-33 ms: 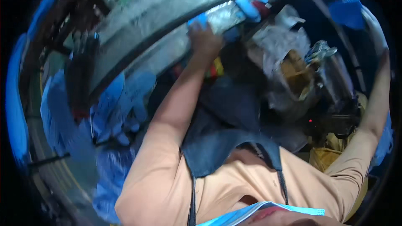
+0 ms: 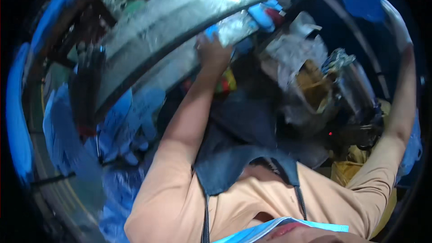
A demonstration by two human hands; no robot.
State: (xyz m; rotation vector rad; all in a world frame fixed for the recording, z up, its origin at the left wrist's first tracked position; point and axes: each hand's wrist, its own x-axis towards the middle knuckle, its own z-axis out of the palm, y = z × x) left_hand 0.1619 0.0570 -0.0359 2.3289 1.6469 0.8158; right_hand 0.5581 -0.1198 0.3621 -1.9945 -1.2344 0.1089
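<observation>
My left hand (image 2: 214, 56) reaches forward to a long pale metal ledge (image 2: 175, 65). Its fingers are bent over a small blue piece (image 2: 211, 31) lying there. Just to the right on the ledge is a shiny clear packet (image 2: 240, 24), then a blue and white bundle with dark red on it (image 2: 265, 17). At the far right my right arm stretches forward. Something whitish covers my right hand (image 2: 398, 20), possibly a glove, and a flat blue piece (image 2: 365, 3) shows at its end. The fingers of that hand cannot be made out.
Several blue gloves (image 2: 146, 108) hang at the left near a dark upright (image 2: 88, 90). To the right stands a crumpled whitish plastic bag (image 2: 288, 49) around a brown cardboard piece (image 2: 311, 85). Beside it is a clear wrapped bundle (image 2: 357, 83). A yellow bag (image 2: 348, 170) lies nearer.
The whole view has shifted slightly. My right hand has moved a little forward and left with the blue piece. My left hand stays at the small blue piece on the ledge.
</observation>
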